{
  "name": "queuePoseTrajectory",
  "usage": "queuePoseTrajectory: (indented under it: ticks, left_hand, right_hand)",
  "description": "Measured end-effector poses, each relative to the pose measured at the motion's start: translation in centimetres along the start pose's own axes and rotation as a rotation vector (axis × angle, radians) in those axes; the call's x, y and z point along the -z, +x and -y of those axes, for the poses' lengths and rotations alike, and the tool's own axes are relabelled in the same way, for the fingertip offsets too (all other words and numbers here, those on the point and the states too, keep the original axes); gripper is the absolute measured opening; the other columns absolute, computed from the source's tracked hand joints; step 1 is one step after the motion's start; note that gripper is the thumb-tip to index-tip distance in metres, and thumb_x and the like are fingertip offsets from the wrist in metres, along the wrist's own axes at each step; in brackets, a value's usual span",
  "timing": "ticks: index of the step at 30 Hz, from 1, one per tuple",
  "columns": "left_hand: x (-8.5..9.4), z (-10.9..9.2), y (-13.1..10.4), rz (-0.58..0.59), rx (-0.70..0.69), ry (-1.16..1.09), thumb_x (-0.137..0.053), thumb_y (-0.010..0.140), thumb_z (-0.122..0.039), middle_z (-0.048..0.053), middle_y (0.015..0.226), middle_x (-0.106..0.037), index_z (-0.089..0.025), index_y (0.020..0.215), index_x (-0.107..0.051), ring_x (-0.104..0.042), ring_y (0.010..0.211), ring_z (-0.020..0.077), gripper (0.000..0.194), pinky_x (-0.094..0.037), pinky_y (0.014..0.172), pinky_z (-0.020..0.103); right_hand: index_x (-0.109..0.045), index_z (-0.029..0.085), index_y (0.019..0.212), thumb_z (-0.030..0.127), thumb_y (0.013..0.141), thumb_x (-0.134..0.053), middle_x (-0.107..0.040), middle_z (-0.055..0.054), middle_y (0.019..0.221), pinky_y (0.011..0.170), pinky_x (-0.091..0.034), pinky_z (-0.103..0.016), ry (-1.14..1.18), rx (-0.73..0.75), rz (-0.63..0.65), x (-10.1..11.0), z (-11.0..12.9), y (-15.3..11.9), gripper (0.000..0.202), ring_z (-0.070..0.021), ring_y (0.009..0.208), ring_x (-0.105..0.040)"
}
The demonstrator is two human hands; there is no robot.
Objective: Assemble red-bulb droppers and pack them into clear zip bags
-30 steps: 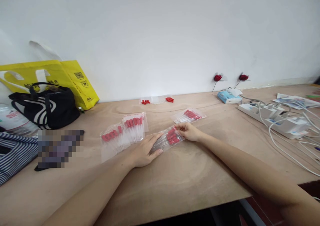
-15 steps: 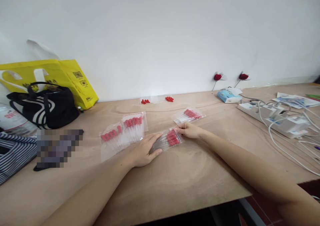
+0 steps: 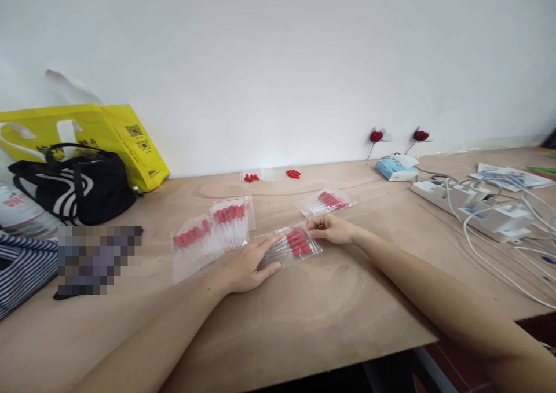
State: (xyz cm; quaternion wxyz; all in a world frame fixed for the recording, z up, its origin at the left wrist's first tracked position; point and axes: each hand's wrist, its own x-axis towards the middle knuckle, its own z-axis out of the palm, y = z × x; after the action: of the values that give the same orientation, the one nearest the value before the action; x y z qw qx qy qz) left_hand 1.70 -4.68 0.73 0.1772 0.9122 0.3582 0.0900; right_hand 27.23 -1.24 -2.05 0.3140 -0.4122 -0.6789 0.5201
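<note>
A clear bag of red-topped droppers [image 3: 297, 245] lies on the wooden table between my hands. My left hand [image 3: 254, 263] rests on its left part, fingers apart, thumb along the near edge. At the bag's upper right corner, my right hand [image 3: 330, 228] has its fingers pinched together on the edge. Left of them lie two more bags, one with white-stemmed droppers [image 3: 231, 219] and another overlapping it [image 3: 193, 245]. Behind my right hand is a further bag of red-topped droppers [image 3: 329, 202].
Small bags with red pieces [image 3: 293, 173] lie by the wall. On the left stand a yellow bag [image 3: 130, 144] and a black bag [image 3: 104, 187]. Right are a blue tissue pack [image 3: 396, 169], two red flowers [image 3: 377, 135], power strips [image 3: 473, 208] and loose white cables.
My right hand's fingers have shifted slightly at the bag's corner, and more of the curled fingers shows. The view has moved a little; my left hand stays on the bag.
</note>
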Motion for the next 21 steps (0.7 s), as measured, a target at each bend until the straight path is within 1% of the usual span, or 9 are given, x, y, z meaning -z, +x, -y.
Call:
queuePoseTrajectory:
  ticks: [4, 6, 8, 10, 12, 14, 15, 18, 21]
  left_hand:
    - [0.3, -0.2, 0.9, 0.076, -0.074, 0.000, -0.043, 0.084, -0.034, 0.005, 0.133, -0.039, -0.027, 0.133, -0.023, -0.040, 0.117, 0.0214, 0.053, -0.034, 0.096, 0.038]
    - [0.6, 0.2, 2.2, 0.102, -0.156, 0.022, -0.046, 0.083, -0.029, 0.005, 0.132, -0.040, -0.026, 0.131, -0.027, -0.038, 0.119, 0.0208, 0.052, -0.033, 0.097, 0.037]
    - [1.1, 1.0, 3.7, 0.095, -0.222, 0.082, -0.049, 0.080, -0.024, 0.005, 0.130, -0.042, -0.024, 0.128, -0.033, -0.036, 0.120, 0.0207, 0.051, -0.030, 0.099, 0.038]
    - [1.5, 2.0, 5.2, 0.015, -0.219, 0.194, -0.051, 0.078, -0.020, 0.005, 0.127, -0.046, -0.024, 0.123, -0.040, -0.037, 0.119, 0.0216, 0.046, -0.027, 0.100, 0.041]
    - [1.5, 2.8, 6.2, -0.174, -0.142, 0.318, -0.050, 0.078, -0.015, 0.007, 0.124, -0.049, -0.021, 0.116, -0.047, -0.039, 0.117, 0.0232, 0.039, -0.027, 0.099, 0.045]
    - [1.1, 3.3, 6.4, -0.342, -0.073, 0.366, -0.049, 0.078, -0.014, 0.009, 0.119, -0.051, -0.017, 0.109, -0.052, -0.044, 0.112, 0.0243, 0.031, -0.032, 0.097, 0.044]
    - [0.8, 3.3, 6.1, -0.386, -0.066, 0.352, -0.048, 0.079, -0.015, 0.010, 0.116, -0.053, -0.016, 0.106, -0.054, -0.048, 0.108, 0.0238, 0.028, -0.036, 0.094, 0.042]
    - [-0.4, 3.0, 4.5, -0.383, -0.137, 0.241, -0.047, 0.083, -0.024, 0.008, 0.109, -0.057, -0.017, 0.102, -0.056, -0.055, 0.098, 0.0198, 0.022, -0.045, 0.085, 0.034]
    - [-1.1, 2.8, 3.1, -0.391, -0.185, 0.208, -0.049, 0.082, -0.030, 0.007, 0.106, -0.058, -0.017, 0.103, -0.054, -0.057, 0.094, 0.0186, 0.025, -0.048, 0.081, 0.031]
  right_hand:
    - [-0.051, 0.017, 0.074, 0.033, 0.057, -0.069, -0.051, 0.006, 0.058, 0.044, -0.034, -0.018, -0.023, -0.083, -0.171, 1.2, -0.3, -1.1, 0.030, -0.0055, 0.047, -0.042]
    - [-0.050, 0.017, 0.082, 0.029, 0.055, -0.071, -0.051, 0.007, 0.059, 0.045, -0.033, -0.018, -0.025, -0.051, -0.173, 1.6, -0.7, -1.4, 0.035, -0.0059, 0.048, -0.043]
    - [-0.052, 0.016, 0.086, 0.028, 0.056, -0.070, -0.050, 0.006, 0.058, 0.047, -0.034, -0.018, -0.086, -0.017, -0.152, 1.7, -1.0, -1.6, 0.036, -0.0066, 0.050, -0.043]
    - [-0.055, 0.015, 0.085, 0.030, 0.060, -0.068, -0.047, 0.007, 0.054, 0.046, -0.032, -0.019, -0.175, -0.016, -0.161, 1.5, -1.2, -1.5, 0.032, -0.0066, 0.048, -0.041]
    - [-0.056, 0.014, 0.083, 0.032, 0.063, -0.065, -0.047, 0.006, 0.054, 0.045, -0.031, -0.019, -0.241, -0.008, -0.197, 1.1, -1.2, -1.4, 0.028, -0.0066, 0.047, -0.040]
    - [-0.056, 0.014, 0.085, 0.032, 0.066, -0.063, -0.049, 0.005, 0.057, 0.046, -0.031, -0.020, -0.269, 0.020, -0.220, 0.7, -1.2, -1.3, 0.026, -0.0069, 0.048, -0.042]
    - [-0.056, 0.014, 0.086, 0.031, 0.068, -0.061, -0.050, 0.004, 0.058, 0.047, -0.032, -0.020, -0.282, 0.039, -0.224, 0.5, -1.2, -1.3, 0.026, -0.0069, 0.048, -0.042]
    - [-0.056, 0.015, 0.089, 0.028, 0.071, -0.059, -0.053, 0.003, 0.062, 0.048, -0.033, -0.020, -0.393, 0.106, -0.250, -0.1, -1.0, -1.4, 0.022, -0.0072, 0.049, -0.043]
    - [-0.058, 0.017, 0.090, 0.026, 0.072, -0.058, -0.057, 0.001, 0.068, 0.052, -0.034, -0.021, -0.643, 0.204, -0.316, -0.7, -0.8, -1.3, 0.020, -0.0081, 0.053, -0.046]
